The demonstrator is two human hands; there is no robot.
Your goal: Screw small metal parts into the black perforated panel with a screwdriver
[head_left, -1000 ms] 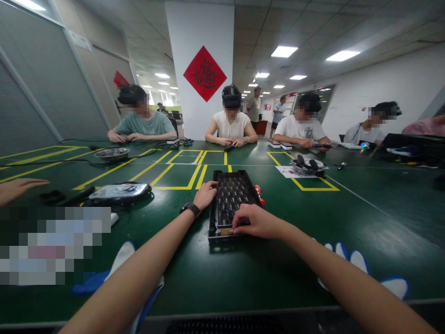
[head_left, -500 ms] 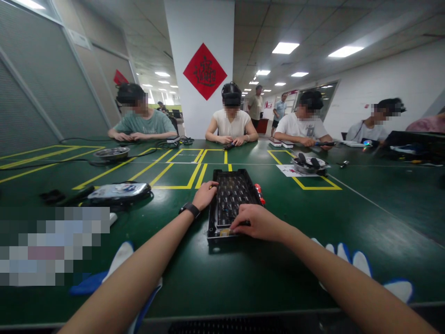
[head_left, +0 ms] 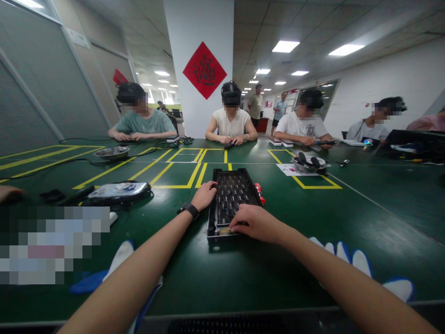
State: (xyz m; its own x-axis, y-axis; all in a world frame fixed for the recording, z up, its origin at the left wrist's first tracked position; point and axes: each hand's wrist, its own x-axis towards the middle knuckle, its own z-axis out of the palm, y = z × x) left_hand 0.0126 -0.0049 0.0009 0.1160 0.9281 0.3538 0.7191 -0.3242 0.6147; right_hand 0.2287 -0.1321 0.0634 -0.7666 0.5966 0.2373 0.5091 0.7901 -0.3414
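Observation:
A black perforated tray (head_left: 232, 191) lies flat on the green table (head_left: 313, 218) in front of me. My left hand (head_left: 204, 195), with a black watch on its wrist, rests closed on the tray's left edge. My right hand (head_left: 256, 222) lies across the near end of the tray with its fingers curled together over a small yellowish part (head_left: 225, 230). What the fingertips pinch is hidden. A red-handled tool (head_left: 258, 192) lies against the tray's right side.
White and blue gloves lie under my forearms at left (head_left: 114, 269) and right (head_left: 361, 266). A dark flat device (head_left: 120, 191) sits to the left, a metal bowl (head_left: 308, 164) far right on paper. Several people sit along the far side. Another person's hand (head_left: 9, 192) shows at the left edge.
My hands and the tray have stayed almost where they were. The other person's hand at the left edge drew back out of view and shows again only at its tip.

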